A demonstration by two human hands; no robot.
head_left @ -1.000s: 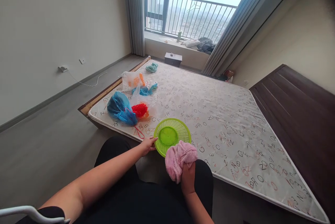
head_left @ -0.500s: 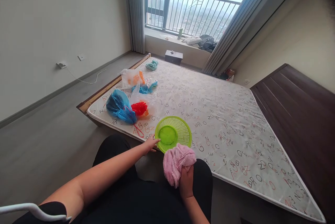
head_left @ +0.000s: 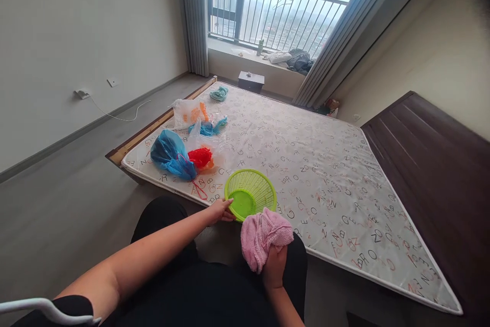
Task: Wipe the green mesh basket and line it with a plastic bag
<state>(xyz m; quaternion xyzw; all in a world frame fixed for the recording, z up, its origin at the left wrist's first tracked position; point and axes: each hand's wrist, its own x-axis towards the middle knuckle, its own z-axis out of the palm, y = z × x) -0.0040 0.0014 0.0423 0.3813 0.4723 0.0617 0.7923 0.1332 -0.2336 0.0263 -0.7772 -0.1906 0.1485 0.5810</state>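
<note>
A green plastic basket with slotted sides is tilted at the near edge of the mattress, its inside toward me. My left hand grips its left rim, thumb inside and fingers underneath. In my right hand is a bunched pink towel, held just below the basket and covering part of its lower right rim. The towel hides most of the right fingers. Left of the basket on the mattress lie a blue plastic bag and a red bundle in clear plastic.
The letter-printed mattress spans the middle, with a dark headboard at right. Farther back lie a white bag with orange print, crumpled blue plastic and a teal coiled cloth. A small nightstand stands beyond.
The basket has tipped so that more of its far inner wall shows. The pink towel has shifted slightly right in my right hand. The whole view has moved a little.
</note>
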